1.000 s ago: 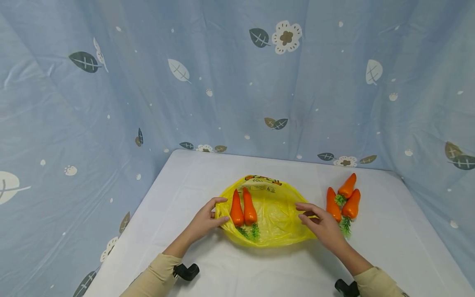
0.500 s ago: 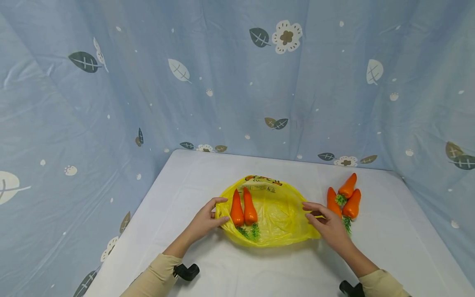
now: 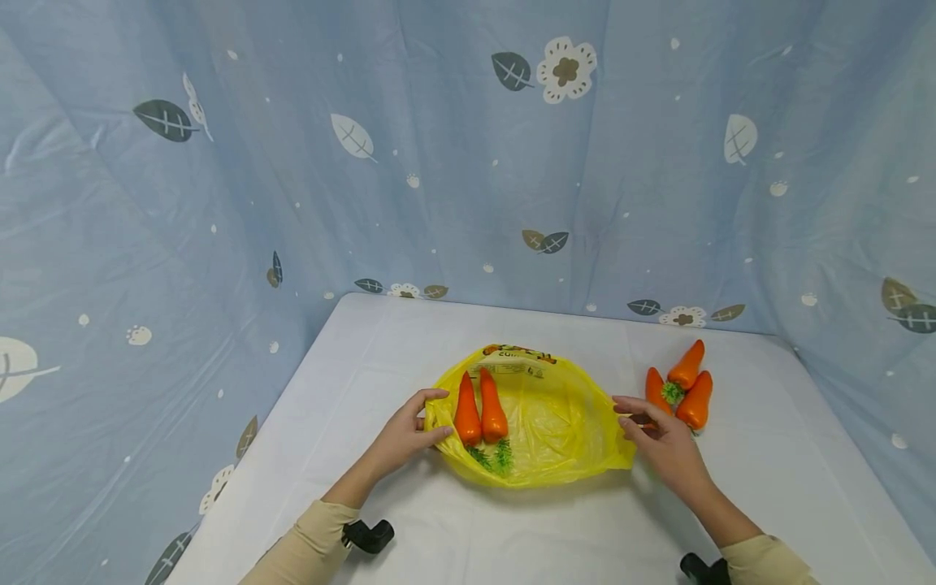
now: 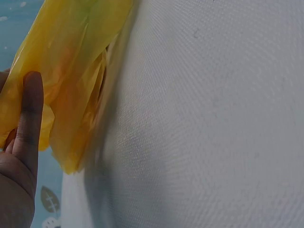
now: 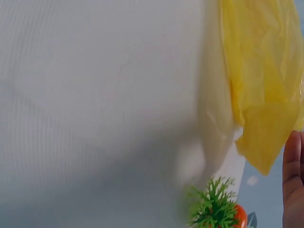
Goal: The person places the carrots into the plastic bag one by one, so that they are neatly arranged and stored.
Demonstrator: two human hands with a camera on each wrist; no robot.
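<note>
The left hand (image 3: 400, 439) pinches a yellow bag (image 3: 552, 418) holding two carrots (image 3: 466, 418), its far-side lettering (image 3: 519, 354) illegible; the half-open right hand (image 3: 667, 451) is at its right rim, grip unclear.

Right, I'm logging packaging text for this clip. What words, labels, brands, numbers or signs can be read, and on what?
Nothing can be read for certain.
Bag, large print inside the far rim: creased and blurred, unreadable.
Bag, small print just below: too small.
Carrots: no lettering visible.
Curtain: only printed motifs.
</note>
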